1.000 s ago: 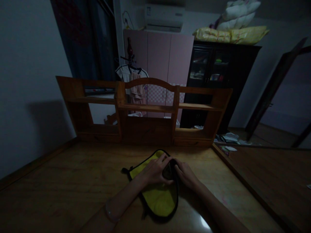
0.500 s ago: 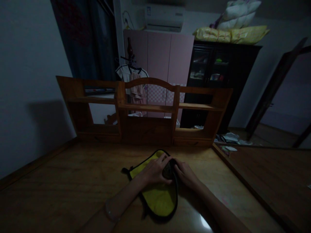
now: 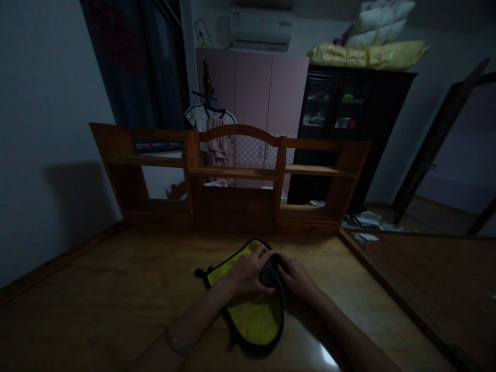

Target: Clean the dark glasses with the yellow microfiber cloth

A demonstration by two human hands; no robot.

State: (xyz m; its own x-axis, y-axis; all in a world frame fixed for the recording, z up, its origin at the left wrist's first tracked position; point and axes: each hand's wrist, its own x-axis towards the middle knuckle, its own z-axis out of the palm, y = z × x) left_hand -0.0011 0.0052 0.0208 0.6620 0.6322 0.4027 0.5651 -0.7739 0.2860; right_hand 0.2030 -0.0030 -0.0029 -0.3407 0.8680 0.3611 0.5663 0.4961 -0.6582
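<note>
On the wooden desk lies a yellow cloth (image 3: 258,320) with a thick black edging and small dark tabs at its left and lower sides. My left hand (image 3: 248,271) rests over its middle, fingers and thumb curled round a small dark rounded object (image 3: 268,274) whose kind is too dim to name. At the object's right side, by the black edging, my right hand (image 3: 292,274) has its fingers closed together. What the right fingertips pinch is hidden in shadow. The two hands nearly meet at the far end of the object.
A wooden shelf rack (image 3: 236,173) with several compartments stands along the back of the desk (image 3: 155,279). A wall (image 3: 58,155) borders the left side. To the right, past a raised wooden edge (image 3: 387,289), lies another brown surface with small papers (image 3: 368,237) at its corner.
The dark object appears slightly turned between my hands. Both hands and the yellow cloth stay in nearly the same place.
</note>
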